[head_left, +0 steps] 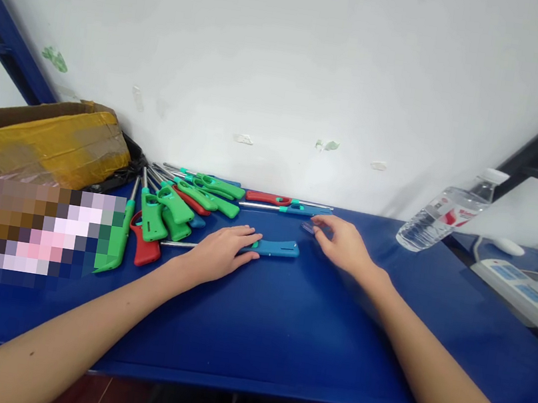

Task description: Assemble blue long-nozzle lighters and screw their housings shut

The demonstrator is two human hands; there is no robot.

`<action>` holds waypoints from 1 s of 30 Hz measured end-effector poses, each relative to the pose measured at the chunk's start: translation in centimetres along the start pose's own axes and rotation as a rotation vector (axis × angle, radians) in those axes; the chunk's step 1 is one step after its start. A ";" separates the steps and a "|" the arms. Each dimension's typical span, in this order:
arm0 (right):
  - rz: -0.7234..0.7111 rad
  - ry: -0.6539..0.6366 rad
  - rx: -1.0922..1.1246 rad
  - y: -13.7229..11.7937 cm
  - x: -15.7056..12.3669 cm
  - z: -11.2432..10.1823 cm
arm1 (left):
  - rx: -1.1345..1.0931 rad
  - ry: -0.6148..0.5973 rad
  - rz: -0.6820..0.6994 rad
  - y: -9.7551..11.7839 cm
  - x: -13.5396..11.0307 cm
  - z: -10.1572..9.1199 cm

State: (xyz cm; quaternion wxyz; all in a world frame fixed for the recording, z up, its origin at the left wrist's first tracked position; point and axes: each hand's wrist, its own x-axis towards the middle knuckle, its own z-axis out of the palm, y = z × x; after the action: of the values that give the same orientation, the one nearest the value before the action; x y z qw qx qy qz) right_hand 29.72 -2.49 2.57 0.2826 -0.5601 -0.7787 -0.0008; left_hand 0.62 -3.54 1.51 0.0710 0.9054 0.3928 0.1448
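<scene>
A blue long-nosed gas lighter [278,249] lies flat on the table, its metal tube pointing left. My left hand [221,251] lies across its trigger part, with the fingers on the far side and the thumb on the near side, gripping it against the table. To the right of the handle's end, my right hand [343,243] is closed in a pinch on a small clear plastic piece [308,227]; its exact kind is hard to make out. Behind the hands lie a red lighter [267,198] and another blue lighter [305,211], side by side.
Several green and red lighters [182,205] are heaped at left. A taped cardboard box [55,143] stands beyond them, with a blurred patch in front. At right are a tilted-looking water bottle [443,214] and a power strip [523,293]. A white wall [287,83] closes the back.
</scene>
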 end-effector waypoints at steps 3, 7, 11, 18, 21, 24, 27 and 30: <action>0.007 0.033 -0.158 1.1 0.0 1.1 | -0.014 0.004 0.001 0.0 0.0 0.0; 0.023 0.032 -0.208 1.5 -0.2 2.0 | -0.017 -0.006 -0.005 -0.1 0.0 -0.1; 0.090 0.096 -0.113 1.0 0.1 1.8 | -0.033 0.008 -0.005 0.0 0.0 -0.1; 0.411 0.236 0.989 -1.3 1.6 -0.9 | -0.007 -0.005 0.011 0.0 0.0 -0.1; 0.491 0.102 1.434 -2.8 2.7 -1.9 | -0.015 0.007 0.020 0.0 0.0 -0.1; 0.495 -0.021 1.619 -4.3 3.7 -1.9 | -0.018 0.015 0.033 0.0 0.0 0.0; 0.454 -0.022 1.639 -5.4 4.2 -1.0 | -0.021 0.017 0.042 -0.1 0.0 0.0; 0.435 -0.052 1.626 -5.7 4.1 -0.3 | -0.019 0.013 0.042 -0.2 0.1 0.1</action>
State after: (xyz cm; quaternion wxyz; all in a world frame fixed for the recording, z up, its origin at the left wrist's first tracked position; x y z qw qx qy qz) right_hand 24.02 -1.13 6.36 0.5740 -0.3193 -0.4179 0.6277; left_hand 0.55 -3.31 1.42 0.0741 0.9117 0.3727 0.1559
